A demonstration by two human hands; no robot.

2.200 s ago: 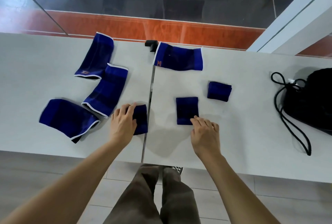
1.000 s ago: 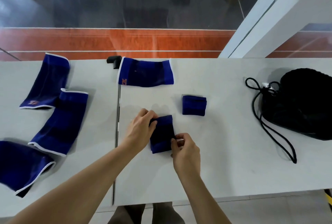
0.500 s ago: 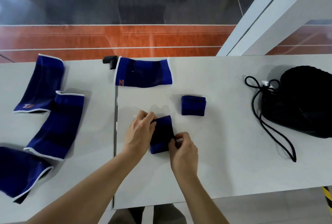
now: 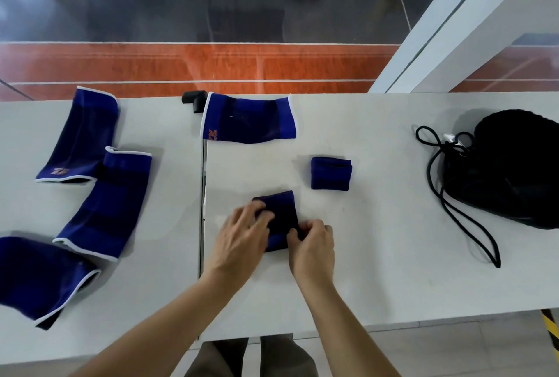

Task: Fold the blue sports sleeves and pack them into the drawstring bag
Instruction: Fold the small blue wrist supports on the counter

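Fingers of the left hand (image 4: 242,237) are curling over the folded sleeve (image 4: 282,210) while the right hand (image 4: 313,248) is pinching its near corner, midway along the surface (image 4: 378,270) toward the near edge. That stretchy fabric is probably pushing back. If either grip loosens early, the fold could be springing open before reaching the drawstring bag (image 4: 514,171) lying at the right edge.

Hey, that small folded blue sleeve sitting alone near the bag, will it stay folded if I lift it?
Probably soft and light: the folded sleeve looks like the same knit cloth as the unfolded sleeves lying limp. Its top flap looks slightly lifted, so it may spring open unless pinched.
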